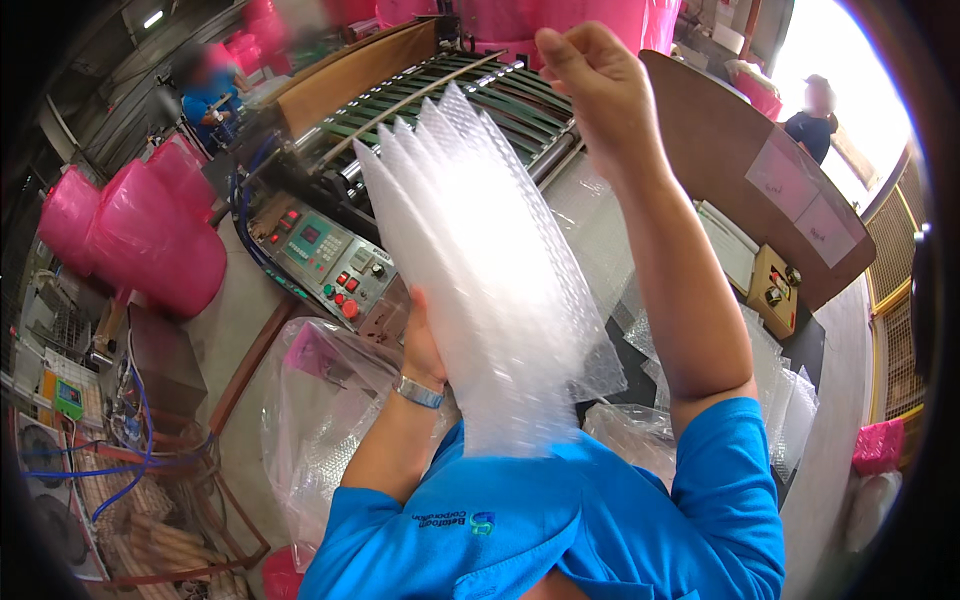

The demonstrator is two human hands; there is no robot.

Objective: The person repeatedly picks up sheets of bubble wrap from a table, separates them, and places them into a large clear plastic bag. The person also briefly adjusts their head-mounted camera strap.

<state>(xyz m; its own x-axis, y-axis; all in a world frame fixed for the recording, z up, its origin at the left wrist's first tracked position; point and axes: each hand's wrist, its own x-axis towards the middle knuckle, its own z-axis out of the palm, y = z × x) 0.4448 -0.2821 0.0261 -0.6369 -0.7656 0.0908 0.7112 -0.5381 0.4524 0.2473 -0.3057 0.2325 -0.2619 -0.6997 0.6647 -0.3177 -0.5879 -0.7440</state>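
Our left hand (423, 345) grips the bubble-wrap sheets (490, 280) by one side, seemingly to keep them upright, while our right hand (598, 85), raised apart, is curled closed.

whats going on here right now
A person in a blue shirt grips a stack of bubble wrap by its left side with the left hand. The right hand is raised apart from it, fingers curled, nothing visible in it. A machine control panel sits beyond, to the left.
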